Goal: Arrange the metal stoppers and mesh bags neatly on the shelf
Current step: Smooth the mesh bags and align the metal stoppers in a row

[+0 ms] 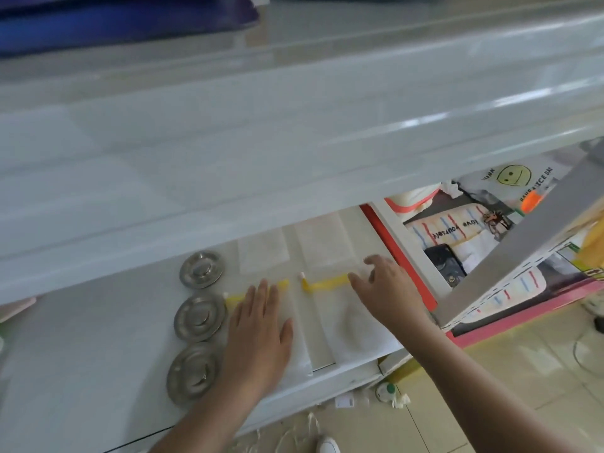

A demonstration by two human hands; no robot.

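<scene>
Shelf: a white shelf point(98, 348) fills the lower half of the head view, with a broad white board overhanging it at 12 o'clock.
Stoppers: three metal stoppers sit in a column at about 8 o'clock from the frame's centre — far stopper point(202, 269), middle stopper point(200, 317), near stopper point(193, 373) — round, flat on the shelf, close together but apart.
Mesh bags: two pale mesh bags lie side by side at 6 o'clock, each with a yellow zip band; left bag point(295, 358) just beside the stoppers, right bag point(354, 328) at its 3 o'clock, edges touching or overlapping, hard to tell which.
Left hand: the left hand point(258, 335) lies palm down on the left bag, fingers spread flat, gripping nothing.
Right hand: the right hand point(385, 289) rests over the right bag's top end, fingers loosely fanned and blurred; whether it pinches the mesh, cannot tell.
Floor: tiled floor point(523, 371) at 4 o'clock, scraps lying below the shelf edge.
</scene>
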